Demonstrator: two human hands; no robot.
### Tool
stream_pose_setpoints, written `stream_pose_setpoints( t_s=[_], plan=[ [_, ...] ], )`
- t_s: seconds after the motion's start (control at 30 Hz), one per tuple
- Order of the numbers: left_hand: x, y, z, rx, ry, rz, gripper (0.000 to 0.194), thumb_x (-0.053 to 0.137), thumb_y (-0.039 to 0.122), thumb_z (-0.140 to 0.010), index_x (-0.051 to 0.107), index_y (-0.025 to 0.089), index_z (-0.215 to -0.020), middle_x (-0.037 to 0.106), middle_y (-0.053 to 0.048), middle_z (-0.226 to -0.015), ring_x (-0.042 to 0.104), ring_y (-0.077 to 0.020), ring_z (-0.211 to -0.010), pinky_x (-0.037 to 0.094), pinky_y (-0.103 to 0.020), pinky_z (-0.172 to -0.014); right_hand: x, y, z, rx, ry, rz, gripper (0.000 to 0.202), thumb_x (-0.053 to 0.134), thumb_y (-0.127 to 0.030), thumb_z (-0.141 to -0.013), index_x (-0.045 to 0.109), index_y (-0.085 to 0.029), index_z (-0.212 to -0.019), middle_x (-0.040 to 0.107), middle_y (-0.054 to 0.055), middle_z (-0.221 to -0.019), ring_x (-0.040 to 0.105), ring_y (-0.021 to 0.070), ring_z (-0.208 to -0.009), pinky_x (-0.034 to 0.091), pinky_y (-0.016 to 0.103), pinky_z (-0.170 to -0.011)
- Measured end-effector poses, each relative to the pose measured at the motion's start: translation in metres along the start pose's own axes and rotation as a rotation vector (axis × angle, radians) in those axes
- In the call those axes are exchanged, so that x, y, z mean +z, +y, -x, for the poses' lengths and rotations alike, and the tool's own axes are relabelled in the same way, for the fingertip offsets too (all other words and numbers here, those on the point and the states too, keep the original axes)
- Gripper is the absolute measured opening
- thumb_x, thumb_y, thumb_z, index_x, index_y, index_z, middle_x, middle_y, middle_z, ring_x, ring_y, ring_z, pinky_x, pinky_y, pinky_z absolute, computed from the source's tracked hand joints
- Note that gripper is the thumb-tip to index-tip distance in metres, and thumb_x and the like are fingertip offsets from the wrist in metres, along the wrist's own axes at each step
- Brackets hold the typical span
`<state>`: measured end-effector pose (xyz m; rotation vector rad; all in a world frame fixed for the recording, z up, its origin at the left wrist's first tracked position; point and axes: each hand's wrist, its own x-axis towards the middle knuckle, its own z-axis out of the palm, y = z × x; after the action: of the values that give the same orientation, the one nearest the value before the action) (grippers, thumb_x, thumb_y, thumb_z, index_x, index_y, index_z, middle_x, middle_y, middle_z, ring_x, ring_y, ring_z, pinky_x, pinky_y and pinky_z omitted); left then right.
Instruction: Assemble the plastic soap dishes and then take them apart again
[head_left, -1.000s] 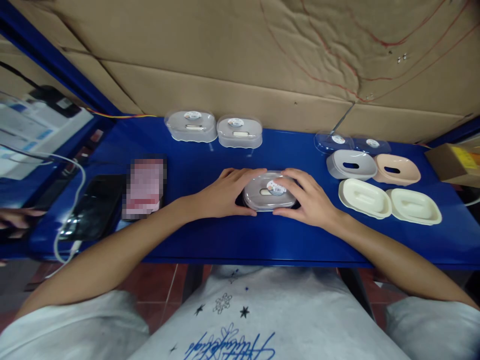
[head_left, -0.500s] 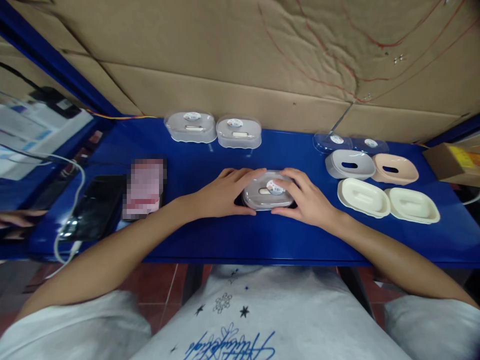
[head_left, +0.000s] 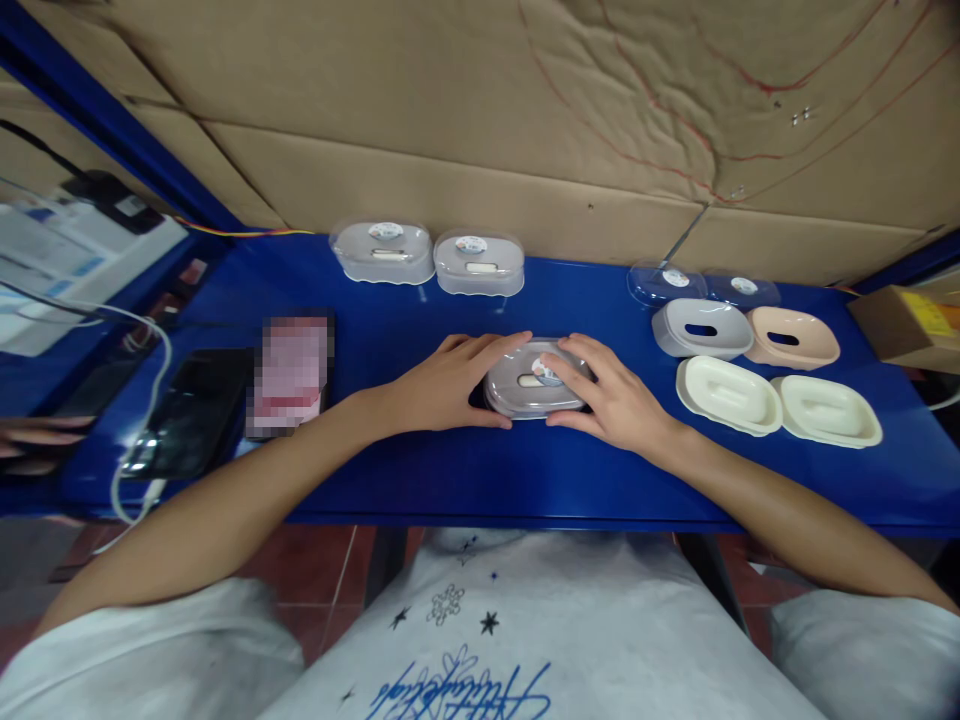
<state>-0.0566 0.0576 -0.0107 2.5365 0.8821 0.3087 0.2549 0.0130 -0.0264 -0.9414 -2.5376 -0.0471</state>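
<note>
On the blue table [head_left: 450, 480] sits a grey oval box with a clear lid [head_left: 525, 397], a round sticker on its top. My left hand [head_left: 450, 385] grips its left end, thumb at the front and fingers at the back. Around the right end my right hand [head_left: 619, 395] is wrapped, one finger resting on the sticker. To the right lie a grey slotted shell [head_left: 667, 335], a peach slotted shell [head_left: 814, 350] and two cream trays [head_left: 720, 385]. Behind the shells are two clear lids [head_left: 652, 284].
Two lidded grey boxes [head_left: 386, 268] stand at the back by the cardboard wall [head_left: 420, 170]. A pink-screened phone [head_left: 289, 375], a black device [head_left: 199, 410] and a white cable are on the left. Another person's hand [head_left: 45, 432] shows at far left. A carton [head_left: 892, 325] stands right.
A finger of my right hand has shifted slightly left over the sticker on the lid. The box stays between both hands. The other person's hand at far left has moved slightly.
</note>
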Motion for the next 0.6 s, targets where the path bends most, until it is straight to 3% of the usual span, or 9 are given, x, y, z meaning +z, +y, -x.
stream_pose_setpoints(
  t_s=[0.4,0.6],
  plan=[
    [-0.0003,0.0004,-0.0002,-0.014,-0.005,0.025,0.116,0.086,0.066,-0.090,0.021,0.029,-0.178,0.041,-0.016,-0.179,0.044,-0.0425,-0.160,0.031,-0.058,-0.130,-0.0031,-0.0030,-0.0057,0.021,-0.019,-0.034,0.073,0.063,-0.060,-0.106,0.051,-0.021,-0.167,0.055,0.023,-0.164,0.048,0.0423,-0.158,0.048,0.067,-0.126],
    [0.0002,0.0001,0.0002,-0.019,-0.005,0.005,0.115,0.085,0.068,-0.090,0.022,0.029,-0.178,0.043,-0.018,-0.177,0.044,-0.0436,-0.160,0.032,-0.059,-0.130,-0.0027,-0.0030,-0.0042,0.022,-0.038,-0.080,0.079,0.060,-0.057,-0.108,0.034,-0.026,-0.176,0.049,0.023,-0.168,0.043,0.0429,-0.161,0.046,0.069,-0.127]
  ],
)
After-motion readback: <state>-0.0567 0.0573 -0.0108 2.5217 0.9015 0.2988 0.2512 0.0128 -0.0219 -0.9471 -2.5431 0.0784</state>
